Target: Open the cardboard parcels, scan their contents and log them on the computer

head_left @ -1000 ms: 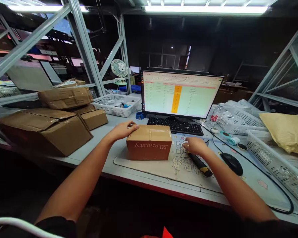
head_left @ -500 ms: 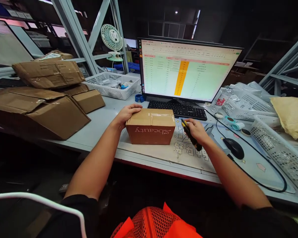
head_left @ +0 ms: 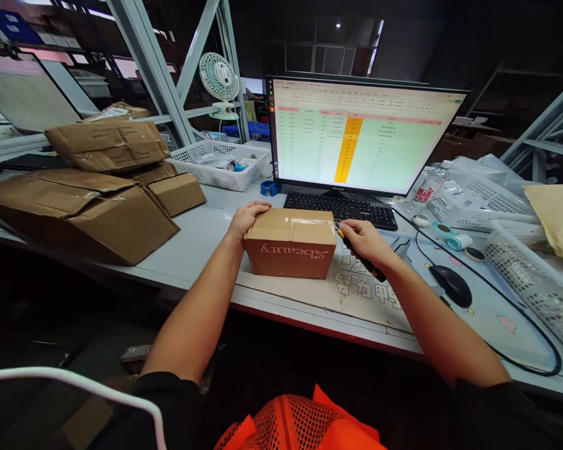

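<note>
A taped cardboard box [head_left: 291,250] with "beauty" printed upside down on its near side sits on a printed mat [head_left: 361,287] at the desk's front. My left hand [head_left: 249,220] grips its far left corner, fingers over the top edge. In my right hand [head_left: 363,239] is a black and yellow utility knife [head_left: 359,255], its handle slanting down toward me. The knife's tip is at the right end of the box's top, where clear tape [head_left: 309,220] runs along the seam. Whether the blade touches the tape, I cannot tell.
Behind the box stand a keyboard [head_left: 342,209] and a monitor [head_left: 361,137]. Brown cartons [head_left: 122,219] are stacked at left beside a white basket [head_left: 234,178]. At right lie a mouse [head_left: 451,284], its cable, tape rolls [head_left: 460,242] and another white basket [head_left: 530,262].
My right hand has brought the utility knife leftward, from beside the box to its right top edge. My left hand stays on the box. The view has shifted slightly left.
</note>
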The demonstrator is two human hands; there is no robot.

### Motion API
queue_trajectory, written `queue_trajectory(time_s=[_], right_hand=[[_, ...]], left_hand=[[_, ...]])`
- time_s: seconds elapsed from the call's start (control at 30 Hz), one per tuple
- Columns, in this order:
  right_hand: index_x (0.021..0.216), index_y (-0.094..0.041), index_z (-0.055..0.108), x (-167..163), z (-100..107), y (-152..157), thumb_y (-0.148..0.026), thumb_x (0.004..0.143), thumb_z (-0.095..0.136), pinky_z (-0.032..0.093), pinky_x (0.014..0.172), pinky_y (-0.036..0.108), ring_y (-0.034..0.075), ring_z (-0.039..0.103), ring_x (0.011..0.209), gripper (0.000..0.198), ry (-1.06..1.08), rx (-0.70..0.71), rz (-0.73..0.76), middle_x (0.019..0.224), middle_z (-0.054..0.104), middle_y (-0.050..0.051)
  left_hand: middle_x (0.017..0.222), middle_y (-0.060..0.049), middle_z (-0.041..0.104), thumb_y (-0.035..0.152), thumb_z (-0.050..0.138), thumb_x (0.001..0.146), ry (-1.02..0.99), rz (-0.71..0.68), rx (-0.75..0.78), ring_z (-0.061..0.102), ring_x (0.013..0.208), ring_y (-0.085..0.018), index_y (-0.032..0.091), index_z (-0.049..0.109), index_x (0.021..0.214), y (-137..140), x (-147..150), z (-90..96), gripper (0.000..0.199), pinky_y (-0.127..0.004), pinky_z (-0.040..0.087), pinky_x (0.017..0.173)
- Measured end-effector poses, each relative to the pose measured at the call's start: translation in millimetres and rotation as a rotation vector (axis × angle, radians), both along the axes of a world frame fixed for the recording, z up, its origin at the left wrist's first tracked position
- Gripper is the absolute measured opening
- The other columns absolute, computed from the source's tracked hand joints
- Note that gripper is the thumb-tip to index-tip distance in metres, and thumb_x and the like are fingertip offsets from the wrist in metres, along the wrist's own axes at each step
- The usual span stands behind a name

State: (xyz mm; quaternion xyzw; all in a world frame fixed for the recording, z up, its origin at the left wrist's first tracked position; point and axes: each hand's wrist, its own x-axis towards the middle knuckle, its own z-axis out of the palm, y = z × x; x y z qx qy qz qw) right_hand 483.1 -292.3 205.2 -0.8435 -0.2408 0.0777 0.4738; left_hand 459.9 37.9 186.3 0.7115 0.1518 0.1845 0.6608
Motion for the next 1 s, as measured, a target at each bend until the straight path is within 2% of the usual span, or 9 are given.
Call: queue_trajectory(time_s=[0.27, 0.37, 0.47, 0.57, 0.63, 0.67, 0.73, 0.87, 1.0], right_hand=[[0.09, -0.023, 0.065, -36.7, -7.5, -21.5, -0.066, 0.096, 0.049, 0.044, 0.046, 0.025, 0.015, 0.053, 0.052, 0.046, -0.016, -0.029, -0.018, 0.067, 0.057, 0.0], [0.091, -0.023, 0.064, -29.5, -23.1, -37.2, -0.074, 0.09, 0.052, 0.044, 0.044, 0.027, 0.016, 0.052, 0.05, 0.052, 0.07, 0.019, -0.097, 0.065, 0.054, -0.001], [0.098, -0.023, 0.067, -15.7, -43.4, -54.9, -0.078, 0.086, 0.055, 0.044, 0.044, 0.028, 0.017, 0.052, 0.049, 0.057, 0.121, 0.042, -0.171, 0.062, 0.053, -0.002], [0.101, -0.024, 0.069, -3.0, -58.0, -63.5, -0.081, 0.084, 0.057, 0.045, 0.045, 0.029, 0.018, 0.054, 0.05, 0.061, 0.155, 0.071, -0.218, 0.062, 0.054, -0.002], [0.102, -0.023, 0.069, 2.6, -61.3, -61.7, -0.082, 0.083, 0.058, 0.045, 0.045, 0.029, 0.018, 0.054, 0.051, 0.063, 0.165, 0.095, -0.224, 0.064, 0.055, -0.001], [0.104, -0.023, 0.069, 4.6, -61.3, -59.0, -0.083, 0.083, 0.059, 0.045, 0.045, 0.029, 0.017, 0.054, 0.05, 0.064, 0.165, 0.107, -0.218, 0.065, 0.055, -0.001], [0.111, -0.022, 0.069, 7.7, -59.8, -51.9, -0.081, 0.081, 0.063, 0.044, 0.044, 0.028, 0.016, 0.053, 0.05, 0.067, 0.153, 0.112, -0.209, 0.066, 0.056, -0.002], [0.126, -0.017, 0.067, 13.5, -55.2, -36.9, -0.068, 0.078, 0.075, 0.043, 0.046, 0.027, 0.016, 0.053, 0.051, 0.071, 0.114, 0.063, -0.154, 0.066, 0.058, -0.003], [0.123, -0.015, 0.068, 20.7, -45.5, -21.7, -0.057, 0.084, 0.074, 0.041, 0.044, 0.026, 0.014, 0.052, 0.05, 0.058, 0.063, 0.067, -0.117, 0.066, 0.059, -0.003]], left_hand=[[0.094, -0.01, 0.077, 0.053, 0.069, 0.077, -0.032, 0.186, 0.038, 0.073, 0.094, -0.029, 0.017, 0.074, 0.099, -12.2, -12.7, 6.5, 0.042, -0.036, 0.06, 0.077], [0.123, -0.016, 0.074, 0.055, 0.054, 0.09, -0.102, 0.317, 0.043, 0.071, 0.116, -0.031, 0.017, 0.062, 0.126, -23.1, -48.3, -1.1, 0.053, -0.04, 0.062, 0.091], [0.164, -0.017, 0.048, 0.057, 0.047, 0.101, -0.249, 0.399, 0.126, 0.052, 0.149, -0.029, 0.026, 0.038, 0.156, -63.3, -106.3, -30.9, 0.064, -0.047, 0.049, 0.12], [0.173, -0.01, 0.038, 0.055, 0.055, 0.102, -0.29, 0.029, 0.382, 0.049, 0.154, -0.029, 0.042, 0.027, 0.167, -119.9, -164.4, -62.3, 0.071, -0.053, 0.051, 0.12], [0.168, -0.004, 0.048, 0.055, 0.063, 0.097, -0.336, -0.406, 0.609, 0.054, 0.15, -0.03, 0.052, 0.043, 0.16, -141.5, -185.7, -60.4, 0.066, -0.051, 0.057, 0.112], [0.162, -0.002, 0.056, 0.055, 0.066, 0.095, -0.355, -0.511, 0.66, 0.058, 0.146, -0.029, 0.054, 0.055, 0.152, -141.6, -187.6, -49.7, 0.058, -0.049, 0.058, 0.111], [0.152, -0.003, 0.065, 0.054, 0.061, 0.099, -0.378, -0.48, 0.683, 0.061, 0.142, -0.03, 0.046, 0.069, 0.14, -118.2, -172.3, -13.5, 0.042, -0.052, 0.049, 0.122], [0.151, -0.016, 0.064, 0.054, 0.068, 0.091, -0.212, 0.064, 0.819, 0.053, 0.146, -0.04, 0.02, 0.069, 0.137, -19.8, -92.9, 57.6, 0.057, -0.059, 0.036, 0.127], [0.144, -0.02, 0.068, 0.067, 0.073, 0.081, 0.144, -0.103, 0.736, 0.061, 0.136, -0.044, 0.019, 0.074, 0.126, 43.3, -37.4, 64.7, 0.066, -0.05, 0.049, 0.112]])
